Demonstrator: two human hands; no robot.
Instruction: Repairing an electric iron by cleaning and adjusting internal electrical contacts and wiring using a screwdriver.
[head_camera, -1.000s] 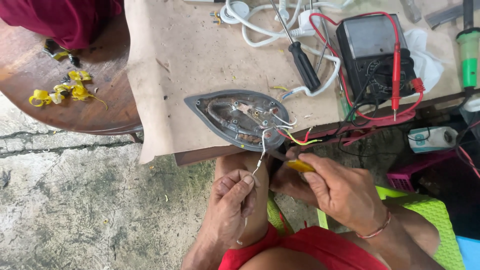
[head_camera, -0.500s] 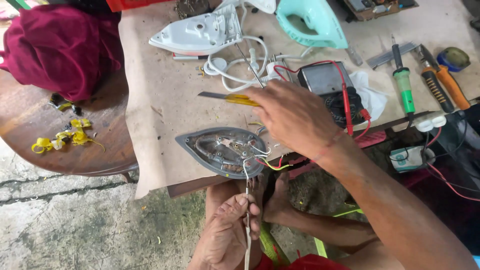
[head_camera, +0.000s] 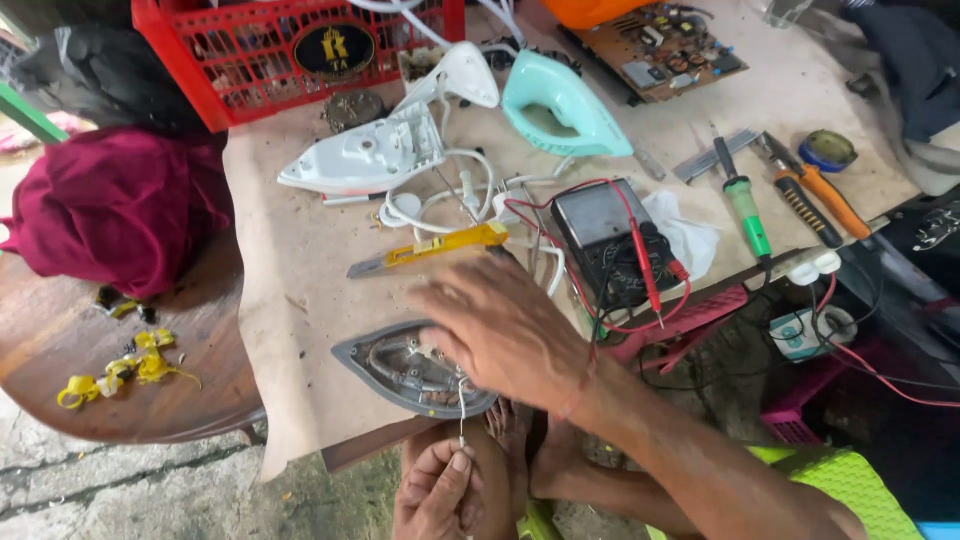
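Observation:
My left hand (head_camera: 435, 490) is below the table edge, pinching a thin white wire (head_camera: 461, 425) that hangs from the grey iron soleplate (head_camera: 385, 370). The soleplate lies upside down at the table's near edge with its wiring exposed. Fingers spread and holding nothing, my right hand (head_camera: 500, 330) hovers over the right part of the soleplate. A yellow utility knife (head_camera: 430, 250) lies on the brown paper cover just beyond its fingertips, apart from them.
A black multimeter (head_camera: 610, 240) with red leads sits right of the hand. Behind are a white iron shell (head_camera: 360, 155), teal handle (head_camera: 560, 100), red crate (head_camera: 280, 50) and circuit board (head_camera: 650, 45). A green soldering iron (head_camera: 745, 205) and orange pliers (head_camera: 810, 190) lie right; a maroon cloth (head_camera: 110, 200) lies left.
My right hand rose from my lap onto the table with the yellow knife, then let go of it and drew back over the soleplate. The left hand kept pinching the wire.

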